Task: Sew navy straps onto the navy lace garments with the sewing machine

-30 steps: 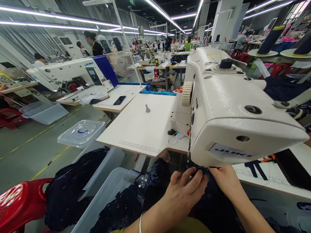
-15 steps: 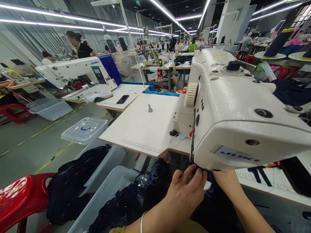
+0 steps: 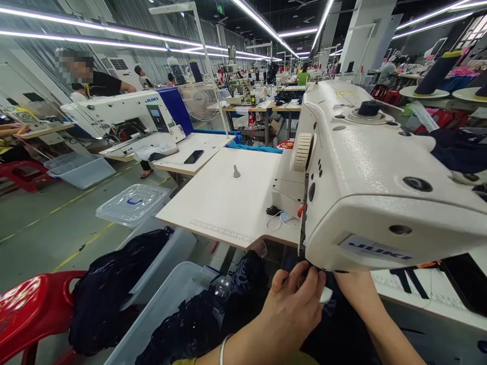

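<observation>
My left hand [image 3: 291, 309] is at the needle end of a white sewing machine [image 3: 357, 167]. Its fingers curl closed against the underside of the machine head. A white rounded piece [image 3: 326, 295] shows beside the fingertips; whether the hand grips it or it belongs to the machine is unclear. My right hand [image 3: 352, 285] reaches in beneath the head from the right, its fingers hidden by the machine. Dark navy fabric [image 3: 335, 329] hangs below both hands, over my lap.
A white table [image 3: 228, 203] extends left of the machine. Clear plastic bins [image 3: 182, 274] of dark fabric stand at left, near a red stool [image 3: 34, 304]. A phone [image 3: 194, 156] lies on the adjoining table. Dark strips [image 3: 409, 281] lie at right.
My hands stay nearly in place under the machine head. The view has shifted slightly. In the background at left, a person in black has moved further left.
</observation>
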The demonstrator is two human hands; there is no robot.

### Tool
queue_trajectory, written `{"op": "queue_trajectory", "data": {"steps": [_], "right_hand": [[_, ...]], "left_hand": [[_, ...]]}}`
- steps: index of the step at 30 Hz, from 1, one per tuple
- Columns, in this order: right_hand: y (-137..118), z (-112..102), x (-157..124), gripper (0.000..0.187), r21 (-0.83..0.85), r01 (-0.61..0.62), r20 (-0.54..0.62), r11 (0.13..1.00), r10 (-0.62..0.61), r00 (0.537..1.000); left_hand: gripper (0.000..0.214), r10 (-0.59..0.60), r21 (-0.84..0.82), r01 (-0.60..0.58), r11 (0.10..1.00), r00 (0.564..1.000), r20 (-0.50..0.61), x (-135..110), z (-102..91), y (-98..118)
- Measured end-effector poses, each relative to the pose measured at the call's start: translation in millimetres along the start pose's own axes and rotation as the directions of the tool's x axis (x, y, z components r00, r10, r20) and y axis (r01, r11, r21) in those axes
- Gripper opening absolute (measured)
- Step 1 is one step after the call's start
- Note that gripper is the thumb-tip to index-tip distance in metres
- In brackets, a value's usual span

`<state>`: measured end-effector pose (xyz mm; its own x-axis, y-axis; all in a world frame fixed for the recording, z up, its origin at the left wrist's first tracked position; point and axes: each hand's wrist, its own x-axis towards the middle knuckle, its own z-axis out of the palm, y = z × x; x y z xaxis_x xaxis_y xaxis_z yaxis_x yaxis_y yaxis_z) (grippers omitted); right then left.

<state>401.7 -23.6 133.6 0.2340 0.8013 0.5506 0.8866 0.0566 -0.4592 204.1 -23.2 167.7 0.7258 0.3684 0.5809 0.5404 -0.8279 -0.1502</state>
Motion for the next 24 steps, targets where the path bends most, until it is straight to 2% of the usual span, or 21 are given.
{"op": "queue_trajectory", "data": {"steps": [8,16,18,21,24], "right_hand": [[-0.1,-1.1,-1.4,0.024,0.085,-0.069,0.026,0.994,0.067,0.997],[-0.2,-1.7,-1.0,0.021,0.269,-0.192,0.109,0.944,0.169,0.980],[-2.4,-1.1,-0.9,0.019,0.308,-0.228,0.121,0.924,0.199,0.972],[-8.1,-0.3,-1.9,0.017,0.347,-0.286,0.110,0.893,0.264,0.958],[-9.3,1.3,-6.9,0.023,0.385,-0.350,0.080,0.854,0.346,0.935]], "left_hand": [[0.038,0.004,0.000,-0.004,1.000,1.000,0.005,0.0,0.6,-0.2],[0.039,0.018,0.011,-0.018,1.000,1.000,0.019,-1.0,1.2,-0.2],[0.037,-0.003,-0.003,0.003,1.000,1.000,-0.022,-0.8,3.5,-0.3],[0.029,-0.056,-0.058,0.048,0.997,0.988,-0.142,0.0,9.5,-1.4],[0.028,-0.067,-0.119,0.039,0.992,0.968,-0.243,0.6,17.7,-4.6]]}}
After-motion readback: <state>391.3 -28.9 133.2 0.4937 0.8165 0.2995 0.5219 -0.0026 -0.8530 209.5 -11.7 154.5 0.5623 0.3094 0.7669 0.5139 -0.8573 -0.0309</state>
